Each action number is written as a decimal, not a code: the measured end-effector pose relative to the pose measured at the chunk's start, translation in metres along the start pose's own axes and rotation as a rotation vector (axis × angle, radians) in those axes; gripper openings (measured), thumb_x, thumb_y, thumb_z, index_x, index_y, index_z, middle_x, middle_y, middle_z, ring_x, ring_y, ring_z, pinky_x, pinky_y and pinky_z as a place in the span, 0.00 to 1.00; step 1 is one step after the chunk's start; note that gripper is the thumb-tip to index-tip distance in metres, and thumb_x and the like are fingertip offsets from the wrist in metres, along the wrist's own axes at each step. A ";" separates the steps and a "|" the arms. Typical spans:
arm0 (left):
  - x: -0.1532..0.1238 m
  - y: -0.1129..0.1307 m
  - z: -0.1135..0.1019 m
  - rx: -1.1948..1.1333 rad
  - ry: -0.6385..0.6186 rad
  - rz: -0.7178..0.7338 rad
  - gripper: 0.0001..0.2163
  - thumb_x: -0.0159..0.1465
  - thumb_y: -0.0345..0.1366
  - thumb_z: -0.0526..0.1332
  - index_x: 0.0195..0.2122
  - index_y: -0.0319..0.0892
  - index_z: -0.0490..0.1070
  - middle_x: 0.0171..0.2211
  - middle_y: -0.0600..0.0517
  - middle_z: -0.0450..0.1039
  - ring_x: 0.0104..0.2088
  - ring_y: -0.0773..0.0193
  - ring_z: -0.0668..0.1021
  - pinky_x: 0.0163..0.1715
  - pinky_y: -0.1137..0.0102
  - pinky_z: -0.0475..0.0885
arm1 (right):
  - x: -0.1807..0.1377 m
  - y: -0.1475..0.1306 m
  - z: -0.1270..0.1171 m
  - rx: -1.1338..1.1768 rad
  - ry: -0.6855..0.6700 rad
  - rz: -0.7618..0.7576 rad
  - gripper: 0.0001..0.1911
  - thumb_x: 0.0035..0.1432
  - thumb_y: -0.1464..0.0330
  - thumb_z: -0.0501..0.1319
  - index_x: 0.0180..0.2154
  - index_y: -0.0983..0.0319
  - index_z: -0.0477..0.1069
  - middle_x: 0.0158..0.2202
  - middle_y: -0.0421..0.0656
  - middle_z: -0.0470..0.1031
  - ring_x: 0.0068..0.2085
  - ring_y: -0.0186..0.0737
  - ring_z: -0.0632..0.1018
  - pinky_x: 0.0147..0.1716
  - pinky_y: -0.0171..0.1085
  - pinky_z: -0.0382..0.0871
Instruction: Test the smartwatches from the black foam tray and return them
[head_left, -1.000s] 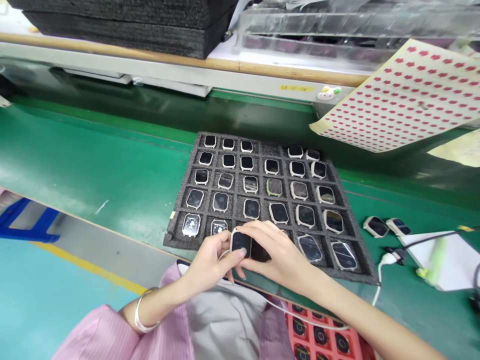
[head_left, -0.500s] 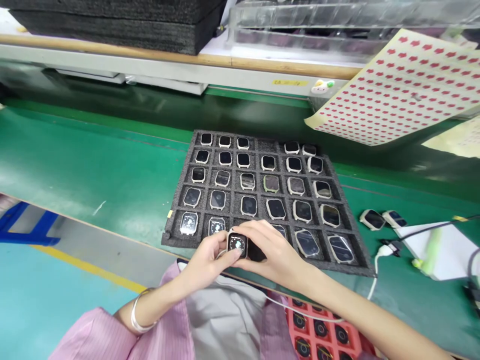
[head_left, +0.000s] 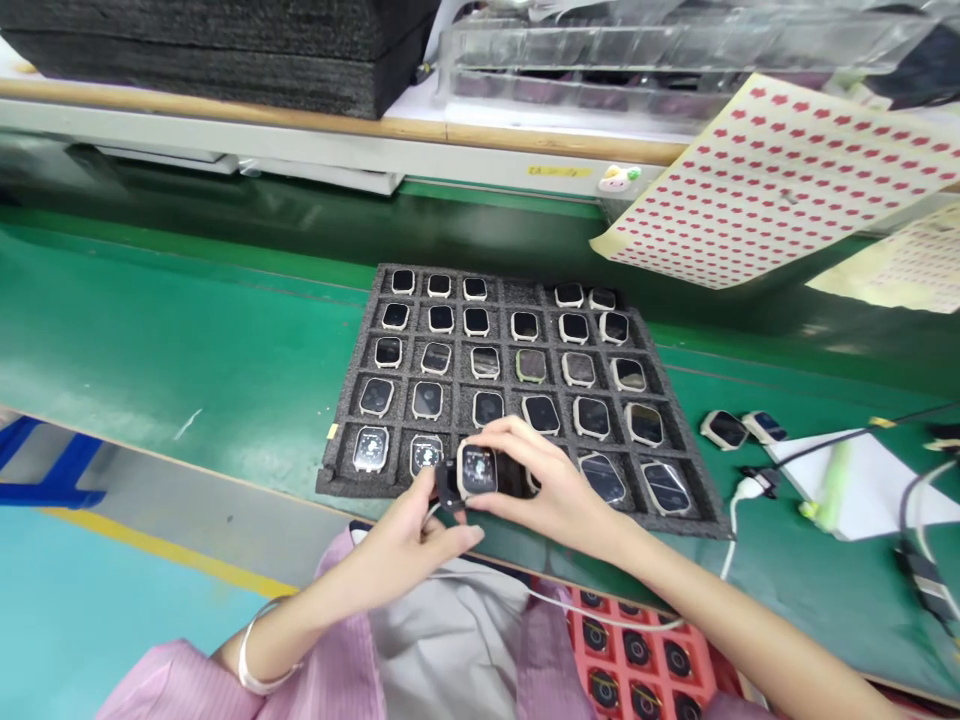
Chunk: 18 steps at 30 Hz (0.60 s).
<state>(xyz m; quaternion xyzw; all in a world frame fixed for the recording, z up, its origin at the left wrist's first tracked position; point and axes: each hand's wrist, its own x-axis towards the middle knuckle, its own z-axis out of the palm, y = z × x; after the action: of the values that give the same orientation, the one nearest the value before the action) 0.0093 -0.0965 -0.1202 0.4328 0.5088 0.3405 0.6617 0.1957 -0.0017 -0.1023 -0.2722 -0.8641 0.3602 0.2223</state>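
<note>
My right hand [head_left: 559, 490] pinches a square smartwatch body [head_left: 478, 468] with a lit dial, held just above the near edge of a black foam tray [head_left: 504, 293]. My left hand [head_left: 409, 540] grips a small dark piece [head_left: 448, 485] at the watch's left side, from which a white cable runs. The tray holds several rows of watch bodies in square pockets. Two of them, at the near left [head_left: 370, 447], show lit dials.
The tray lies on a green conveyor belt [head_left: 187, 320]. Two loose watch bodies [head_left: 726, 428] and a white plug with cables [head_left: 750, 487] lie right of it. Sheets of red stickers [head_left: 757, 190] overhang at the upper right. A red tray of round parts [head_left: 637, 665] sits below the bench edge.
The watch's dark screen lit up with a dial. My left hand slid down and left off the watch onto the dark piece, and my right hand lifted the watch slightly.
</note>
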 end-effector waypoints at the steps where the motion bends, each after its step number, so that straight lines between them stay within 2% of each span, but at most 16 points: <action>1: -0.003 -0.001 -0.003 0.001 0.010 -0.024 0.18 0.61 0.42 0.62 0.49 0.43 0.61 0.35 0.54 0.67 0.23 0.73 0.64 0.22 0.76 0.59 | 0.001 0.003 0.001 -0.025 0.023 0.009 0.21 0.57 0.65 0.65 0.51 0.60 0.66 0.45 0.47 0.68 0.46 0.45 0.72 0.46 0.45 0.70; 3: -0.008 -0.003 -0.009 0.003 0.055 -0.023 0.17 0.61 0.42 0.62 0.49 0.43 0.62 0.36 0.53 0.68 0.24 0.72 0.65 0.22 0.76 0.60 | 0.001 0.007 0.001 -0.159 0.005 0.017 0.21 0.56 0.64 0.66 0.50 0.61 0.67 0.44 0.48 0.69 0.46 0.48 0.72 0.46 0.48 0.69; 5: -0.009 -0.003 -0.013 -0.010 0.078 0.003 0.17 0.62 0.41 0.62 0.49 0.43 0.62 0.38 0.51 0.69 0.26 0.71 0.68 0.24 0.76 0.62 | 0.000 0.007 -0.002 -0.306 -0.080 0.002 0.22 0.56 0.64 0.66 0.51 0.63 0.67 0.46 0.50 0.70 0.47 0.51 0.71 0.47 0.52 0.68; 9: -0.005 0.005 -0.008 -0.042 0.007 0.013 0.17 0.62 0.39 0.61 0.51 0.43 0.62 0.39 0.50 0.69 0.26 0.72 0.67 0.23 0.76 0.61 | -0.008 -0.004 -0.028 -0.453 -0.164 -0.018 0.22 0.59 0.68 0.63 0.54 0.63 0.64 0.50 0.51 0.70 0.49 0.51 0.71 0.47 0.51 0.68; 12: 0.004 0.013 0.003 -0.066 -0.061 0.010 0.15 0.62 0.39 0.61 0.48 0.43 0.62 0.38 0.52 0.68 0.22 0.75 0.62 0.21 0.77 0.57 | -0.018 -0.008 -0.047 -0.592 -0.236 0.056 0.16 0.57 0.72 0.64 0.47 0.64 0.69 0.44 0.50 0.73 0.43 0.52 0.74 0.42 0.51 0.70; 14: 0.013 0.016 0.010 -0.076 -0.109 0.022 0.14 0.61 0.39 0.62 0.46 0.42 0.63 0.36 0.53 0.67 0.21 0.76 0.60 0.20 0.77 0.56 | -0.025 -0.005 -0.050 -0.644 -0.282 0.097 0.16 0.54 0.73 0.65 0.46 0.66 0.69 0.43 0.52 0.72 0.42 0.53 0.75 0.42 0.52 0.71; 18: 0.029 0.016 0.020 -0.073 -0.150 0.057 0.16 0.59 0.39 0.64 0.46 0.41 0.63 0.38 0.53 0.67 0.20 0.77 0.59 0.20 0.76 0.55 | -0.032 0.004 -0.042 -0.613 -0.214 0.168 0.19 0.53 0.74 0.65 0.47 0.66 0.68 0.44 0.52 0.70 0.44 0.54 0.75 0.43 0.52 0.71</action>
<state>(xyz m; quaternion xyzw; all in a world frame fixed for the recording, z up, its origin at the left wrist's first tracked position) 0.0361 -0.0687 -0.1143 0.4471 0.4326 0.3443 0.7031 0.2456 0.0014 -0.0843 -0.3570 -0.9254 0.1272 0.0076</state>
